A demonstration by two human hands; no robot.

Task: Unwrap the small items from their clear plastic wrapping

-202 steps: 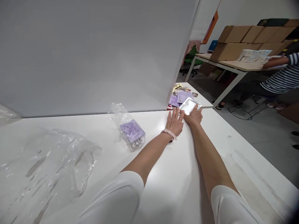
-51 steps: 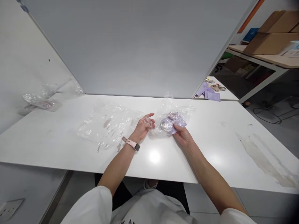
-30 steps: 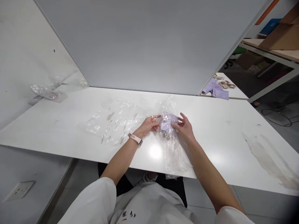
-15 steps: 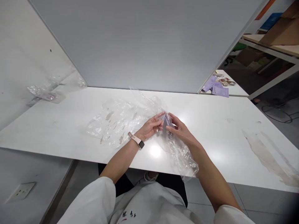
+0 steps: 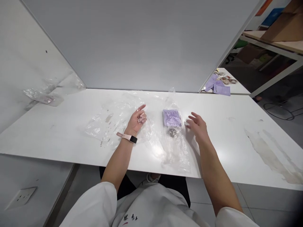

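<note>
A purple packet [image 5: 172,118] lies flat on the white table, in or under a clear plastic bag [image 5: 176,154] that spreads toward the front edge. Just below the packet, a small dark round item [image 5: 172,132] shows through the plastic. To the left is my left hand [image 5: 137,119], its index finger stretched out and the other fingers curled on crinkled clear plastic. My right hand [image 5: 197,126] hovers on the packet's right side, fingers apart and holding nothing.
More clear plastic sheeting [image 5: 113,119] covers the table's left middle. Crumpled plastic wrap [image 5: 44,97] lies against the left wall. A grey panel [image 5: 142,47] rises behind. Purple packets [image 5: 221,88] and small wrapped items [image 5: 227,79] lie beyond it at right.
My hands have moved apart. The purple packet, earlier between them in the plastic, now lies on the table, let go by my right hand.
</note>
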